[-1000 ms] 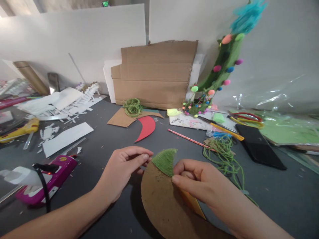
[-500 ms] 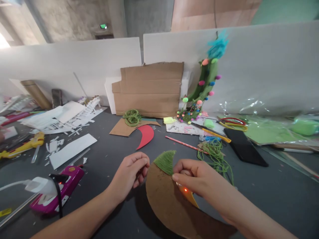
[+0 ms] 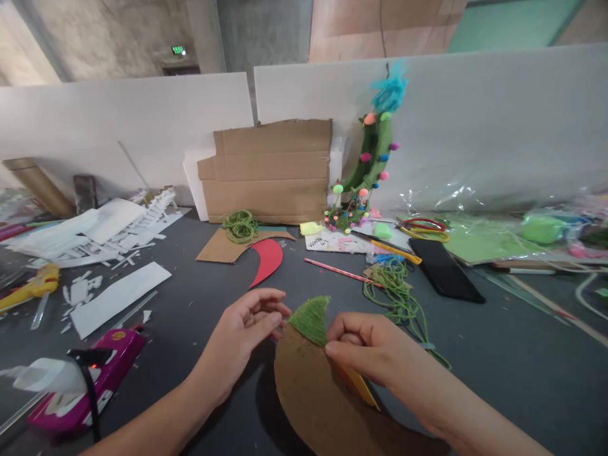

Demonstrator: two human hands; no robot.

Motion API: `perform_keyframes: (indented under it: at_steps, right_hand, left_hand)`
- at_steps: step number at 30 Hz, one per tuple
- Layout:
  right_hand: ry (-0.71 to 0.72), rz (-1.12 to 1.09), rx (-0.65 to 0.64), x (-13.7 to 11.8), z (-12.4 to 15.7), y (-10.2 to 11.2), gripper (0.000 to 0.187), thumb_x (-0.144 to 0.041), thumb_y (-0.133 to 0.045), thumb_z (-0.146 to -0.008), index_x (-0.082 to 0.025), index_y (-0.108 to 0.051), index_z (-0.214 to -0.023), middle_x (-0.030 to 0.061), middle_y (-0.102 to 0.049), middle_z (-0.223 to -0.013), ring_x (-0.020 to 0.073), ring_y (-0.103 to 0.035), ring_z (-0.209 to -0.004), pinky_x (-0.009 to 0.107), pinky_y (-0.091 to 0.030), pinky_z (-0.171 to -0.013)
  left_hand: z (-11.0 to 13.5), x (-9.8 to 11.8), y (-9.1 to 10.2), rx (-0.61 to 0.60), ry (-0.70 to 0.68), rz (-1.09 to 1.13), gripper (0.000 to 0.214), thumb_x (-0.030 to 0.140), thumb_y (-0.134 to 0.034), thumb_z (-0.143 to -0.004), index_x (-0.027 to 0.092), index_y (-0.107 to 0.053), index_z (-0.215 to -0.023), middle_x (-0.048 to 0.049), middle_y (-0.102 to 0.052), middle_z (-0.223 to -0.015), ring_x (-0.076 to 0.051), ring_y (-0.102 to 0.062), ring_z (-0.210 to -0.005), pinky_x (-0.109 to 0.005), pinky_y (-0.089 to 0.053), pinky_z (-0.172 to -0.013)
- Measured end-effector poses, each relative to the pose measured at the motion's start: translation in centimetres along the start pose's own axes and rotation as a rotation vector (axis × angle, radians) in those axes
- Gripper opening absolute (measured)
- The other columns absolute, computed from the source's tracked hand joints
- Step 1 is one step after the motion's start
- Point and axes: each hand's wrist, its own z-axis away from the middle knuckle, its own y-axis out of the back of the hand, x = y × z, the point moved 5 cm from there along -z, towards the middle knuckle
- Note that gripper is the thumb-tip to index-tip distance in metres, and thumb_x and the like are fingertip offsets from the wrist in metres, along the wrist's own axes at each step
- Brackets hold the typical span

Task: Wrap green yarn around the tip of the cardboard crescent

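A brown cardboard crescent (image 3: 308, 386) sits low in the middle, its upper tip covered with rows of green yarn (image 3: 311, 320). My right hand (image 3: 358, 342) pinches at the crescent's right edge, just below the yarn rows; whether a yarn end is in the pinch is hidden. Below that hand an orange-yellow piece (image 3: 358, 386) shows along the edge, mostly covered. At the tip's left edge is my left hand (image 3: 254, 323), fingers loosely bent, thumb and forefinger apart. Nothing is visible between them.
Loose green yarn (image 3: 392, 288), a striped pencil (image 3: 339, 271) and a black phone (image 3: 444, 269) lie to the right. A red paper crescent (image 3: 268, 259) is ahead. At left are a purple power strip (image 3: 109, 361) and a yellow glue gun (image 3: 35, 288). Behind stands a pompom-decorated green crescent (image 3: 377, 152).
My left hand has loosened from a pinch and come to the yarn-covered tip's left edge. My right hand still pinches the right edge. The view has shifted slightly to the right.
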Motion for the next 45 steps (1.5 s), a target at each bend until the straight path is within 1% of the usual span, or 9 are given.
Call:
perform_keyframes:
  at_steps: [3,6,13,19,23,27,33,38,45]
  right_hand:
    - [-0.017,0.008,-0.024,0.6,-0.2,-0.3,0.01,-0.023,-0.051,-0.071,-0.018,-0.049,-0.063,-0.0071,-0.041,-0.051,0.0075,-0.037,-0.047,0.019,-0.029,-0.046]
    - [-0.038,0.038,-0.038,1.0,-0.3,-0.6,0.009,-0.022,-0.05,-0.071,-0.018,-0.049,-0.063,-0.0071,-0.041,-0.05,0.0073,-0.036,-0.047,0.019,-0.028,-0.047]
    - [-0.047,0.075,-0.077,0.8,0.1,-0.7,0.01,-0.023,-0.05,-0.072,-0.017,-0.052,-0.065,-0.0059,-0.045,-0.051,0.0076,-0.038,-0.049,0.019,-0.028,-0.048]
    - [-0.028,0.099,-0.02,1.1,0.3,-0.8,0.01,-0.021,-0.048,-0.074,-0.017,-0.051,-0.065,-0.0069,-0.042,-0.05,0.0068,-0.035,-0.046,0.018,-0.026,-0.044]
    - [-0.015,0.112,0.006,1.2,0.3,-1.2,0.011,-0.02,-0.048,-0.074,-0.017,-0.05,-0.064,-0.0073,-0.039,-0.049,0.0067,-0.032,-0.046,0.018,-0.024,-0.043]
    - [-0.011,0.143,-0.005,0.8,0.3,-1.2,0.011,-0.022,-0.05,-0.076,-0.017,-0.055,-0.067,-0.0061,-0.044,-0.051,0.0072,-0.036,-0.047,0.019,-0.025,-0.043]
    - [-0.026,0.166,0.001,0.4,0.5,-1.0,0.01,-0.019,-0.05,-0.076,-0.017,-0.055,-0.068,-0.0058,-0.047,-0.05,0.0071,-0.036,-0.045,0.019,-0.024,-0.043]
    - [0.014,0.14,0.014,0.4,0.5,-1.2,0.011,-0.017,-0.05,-0.075,-0.017,-0.053,-0.065,-0.0061,-0.044,-0.051,0.0072,-0.035,-0.048,0.018,-0.025,-0.044]
    - [0.079,-0.021,-0.019,0.9,0.3,-1.4,0.01,-0.021,-0.049,-0.075,-0.018,-0.05,-0.066,-0.0074,-0.036,-0.051,0.0071,-0.03,-0.048,0.019,-0.023,-0.044]
  left_hand:
    - [0.3,-0.4,-0.5,-0.09,0.052,-0.057,0.021,0.034,-0.056,-0.077,0.016,-0.065,-0.085,-0.0016,-0.064,-0.074,-0.013,-0.056,-0.067,-0.022,-0.042,-0.063]
    - [0.5,-0.6,-0.8,-0.145,0.061,-0.146,0.016,0.031,-0.061,-0.073,0.016,-0.066,-0.076,0.0008,-0.061,-0.066,-0.011,-0.051,-0.061,-0.021,-0.037,-0.059]
    - [0.7,-0.3,-1.0,-0.12,0.075,-0.278,0.013,0.025,-0.056,-0.074,0.015,-0.059,-0.065,0.0037,-0.05,-0.058,-0.01,-0.042,-0.056,-0.02,-0.031,-0.054]
    - [1.6,-0.7,-2.4,-0.27,0.102,-0.109,0.01,0.023,-0.055,-0.076,0.018,-0.056,-0.085,0.0015,-0.057,-0.077,-0.013,-0.051,-0.075,-0.023,-0.038,-0.068]
    - [1.9,-1.5,-2.8,-0.238,0.116,-0.103,0.01,0.024,-0.058,-0.076,0.019,-0.054,-0.084,0.0026,-0.055,-0.078,-0.014,-0.051,-0.079,-0.023,-0.039,-0.072]
    - [1.8,-2.0,-2.9,-0.24,0.194,-0.009,0.016,0.03,-0.06,-0.076,0.02,-0.052,-0.084,0.0042,-0.053,-0.074,-0.012,-0.051,-0.073,-0.023,-0.04,-0.068]
    - [2.0,-2.4,-2.6,-0.232,0.275,0.092,0.013,0.022,-0.061,-0.073,0.019,-0.053,-0.084,0.0054,-0.05,-0.067,-0.011,-0.053,-0.067,-0.023,-0.04,-0.066]
    - [1.9,-2.4,-2.7,-0.246,0.284,0.202,0.017,0.016,-0.064,-0.07,0.019,-0.058,-0.086,0.0035,-0.056,-0.071,-0.01,-0.054,-0.066,-0.023,-0.042,-0.068]
    - [1.9,-2.1,-2.9,-0.265,0.314,0.346,0.021,0.012,-0.066,-0.069,0.015,-0.062,-0.09,-0.0022,-0.063,-0.075,-0.012,-0.058,-0.069,-0.024,-0.044,-0.07]
